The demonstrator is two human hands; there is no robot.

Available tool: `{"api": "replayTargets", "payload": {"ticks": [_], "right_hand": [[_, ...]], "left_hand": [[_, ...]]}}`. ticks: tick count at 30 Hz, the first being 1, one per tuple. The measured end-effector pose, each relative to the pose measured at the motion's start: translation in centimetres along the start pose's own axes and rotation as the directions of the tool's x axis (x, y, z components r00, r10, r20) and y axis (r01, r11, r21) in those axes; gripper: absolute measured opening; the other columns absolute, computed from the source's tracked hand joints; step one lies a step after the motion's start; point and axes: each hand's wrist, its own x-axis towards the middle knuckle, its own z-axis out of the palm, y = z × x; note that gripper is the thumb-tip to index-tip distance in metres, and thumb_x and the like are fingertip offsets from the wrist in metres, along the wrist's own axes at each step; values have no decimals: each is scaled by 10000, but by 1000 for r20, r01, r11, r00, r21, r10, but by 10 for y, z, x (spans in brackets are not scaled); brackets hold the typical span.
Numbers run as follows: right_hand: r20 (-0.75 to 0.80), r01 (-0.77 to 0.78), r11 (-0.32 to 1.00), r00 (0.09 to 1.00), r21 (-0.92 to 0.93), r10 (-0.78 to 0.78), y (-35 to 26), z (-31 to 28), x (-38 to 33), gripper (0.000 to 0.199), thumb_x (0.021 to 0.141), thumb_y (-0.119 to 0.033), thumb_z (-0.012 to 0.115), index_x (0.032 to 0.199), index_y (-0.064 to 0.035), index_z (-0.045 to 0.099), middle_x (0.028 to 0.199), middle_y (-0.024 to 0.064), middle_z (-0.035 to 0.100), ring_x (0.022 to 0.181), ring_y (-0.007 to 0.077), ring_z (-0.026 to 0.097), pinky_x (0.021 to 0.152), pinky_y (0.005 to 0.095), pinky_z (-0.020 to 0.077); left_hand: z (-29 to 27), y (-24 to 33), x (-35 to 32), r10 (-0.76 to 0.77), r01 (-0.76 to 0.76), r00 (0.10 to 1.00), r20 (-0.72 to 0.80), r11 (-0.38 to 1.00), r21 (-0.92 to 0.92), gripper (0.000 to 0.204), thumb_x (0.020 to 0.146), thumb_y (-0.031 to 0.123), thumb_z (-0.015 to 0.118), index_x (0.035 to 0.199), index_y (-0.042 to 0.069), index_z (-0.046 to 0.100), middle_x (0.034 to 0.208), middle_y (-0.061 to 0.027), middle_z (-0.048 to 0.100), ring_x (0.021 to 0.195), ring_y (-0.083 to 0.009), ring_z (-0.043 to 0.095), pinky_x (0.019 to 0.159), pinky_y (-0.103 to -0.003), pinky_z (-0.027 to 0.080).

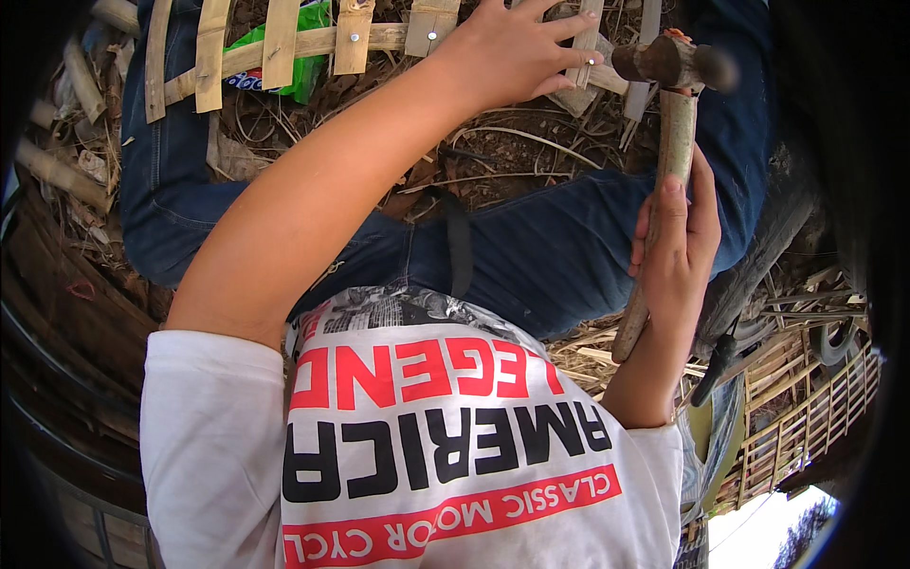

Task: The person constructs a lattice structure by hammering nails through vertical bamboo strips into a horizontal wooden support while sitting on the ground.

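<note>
From here: R hand [675, 228] grips the hammer [677, 128] mid-handle, head right of L hand [517, 57], which lies splayed over a bamboo slat [585, 41]. Hammer's prob. top-heavy, stiff; hold low. Slat looks light, bendy, might split; steady it flat.
</note>
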Motion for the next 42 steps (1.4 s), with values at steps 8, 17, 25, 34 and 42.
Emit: {"api": "replayTargets", "payload": {"ticks": [8,17,25,34,42], "right_hand": [[11,-6,1000,1000,22,6,6,11,11,425,1056,-283,483,1421,-66,463,645,-24,481,459,20,408,370,185,338],[6,-3,1000,1000,-4,3,12,14,11,424,1052,-297,495,1415,-81,461,637,-28,459,459,23,400,369,190,335],[-3,73,987,997,-142,-74,2,15,10,414,1033,-236,523,1397,-46,475,675,41,571,566,85,514,534,273,428],[-56,123,986,990,-117,-130,1,16,0,424,1063,-274,466,1432,-66,447,623,-28,453,445,25,394,380,185,322],[-51,86,993,995,80,-82,-17,4,-7,431,1054,-246,481,1426,-30,453,639,-11,486,503,39,428,434,198,341]], "left_hand": [[-5,-1,2,-49,50,999,19,998,-47,663,797,374,752,1381,143,539,1467,-11,480,1418,-278,357,1122,-735,172],[-45,-2,12,-81,128,946,313,983,-134,857,730,411,815,1459,144,453,1517,13,442,1471,-276,288,1145,-724,137],[-46,-3,14,-90,126,934,347,988,-83,842,725,428,816,1447,163,472,1522,27,439,1472,-270,292,1146,-720,154],[-49,-4,10,-85,113,955,284,990,-85,865,708,430,825,1460,201,463,1507,40,456,1461,-249,313,1152,-705,178],[-46,-3,9,-98,126,953,285,989,-83,828,734,407,810,1458,201,465,1511,38,456,1462,-250,313,1166,-693,157]]}}
